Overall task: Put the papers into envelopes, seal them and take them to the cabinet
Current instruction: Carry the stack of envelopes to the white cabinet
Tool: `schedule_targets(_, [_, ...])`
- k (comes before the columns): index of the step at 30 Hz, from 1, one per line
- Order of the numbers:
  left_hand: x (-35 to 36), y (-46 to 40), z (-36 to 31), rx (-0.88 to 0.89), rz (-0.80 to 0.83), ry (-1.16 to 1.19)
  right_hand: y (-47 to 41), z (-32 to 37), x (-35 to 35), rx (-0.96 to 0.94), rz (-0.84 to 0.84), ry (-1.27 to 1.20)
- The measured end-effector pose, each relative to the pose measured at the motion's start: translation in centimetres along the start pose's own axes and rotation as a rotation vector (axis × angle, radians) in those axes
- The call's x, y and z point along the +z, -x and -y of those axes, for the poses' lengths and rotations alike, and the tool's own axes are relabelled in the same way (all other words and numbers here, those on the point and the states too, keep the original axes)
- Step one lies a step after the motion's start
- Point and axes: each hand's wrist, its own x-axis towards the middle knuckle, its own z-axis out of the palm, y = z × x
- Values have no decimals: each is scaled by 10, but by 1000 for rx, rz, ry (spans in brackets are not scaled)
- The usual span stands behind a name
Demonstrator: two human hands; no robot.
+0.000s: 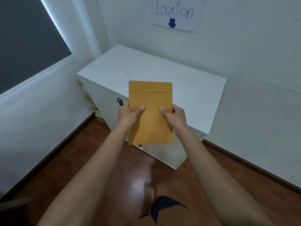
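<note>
a brown envelope (pixel 150 111) is held upright in the middle of the view, in front of a white cabinet (pixel 146 69) that stands at 12 o'clock against the wall. the left hand (pixel 128 115) is clamped on the envelope's 9 o'clock edge and the right hand (pixel 176 118) on its 3 o'clock edge, each grip closed with the thumb on the facing side and the fingers hidden behind. the flap at 12 o'clock is seen folded down, so the envelope is judged sealed; whether papers are inside cannot be told. the step in hand is judged to be the delivery. it would be done well if the envelope were laid flat on the cabinet top, below the "location" sign (pixel 175 13) with its arrow, and both grips released together. the cabinet doors are shut, and their contents are not shown.
</note>
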Motion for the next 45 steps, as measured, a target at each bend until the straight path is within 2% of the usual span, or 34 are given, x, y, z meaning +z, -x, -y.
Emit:
schedule_targets(12, [-16,-137,-42,-13,86,-68,-104,56,42,85,-69,41])
schedule_targets(22, [-24,-229,-54,-15,256,-175,-157,72,74,182,-255,-16])
schedule_targets(26, [-27,-255,-60,-16,319,-192,-167,79,86,231,-352,-34])
schedule_targets(37, [-34,-295,-50,-16,531,-364,-185,76,108,285,-518,137])
schedule_targets(45, [-19,-311,-18,60,470,-553,-189,63,109,296,-542,280])
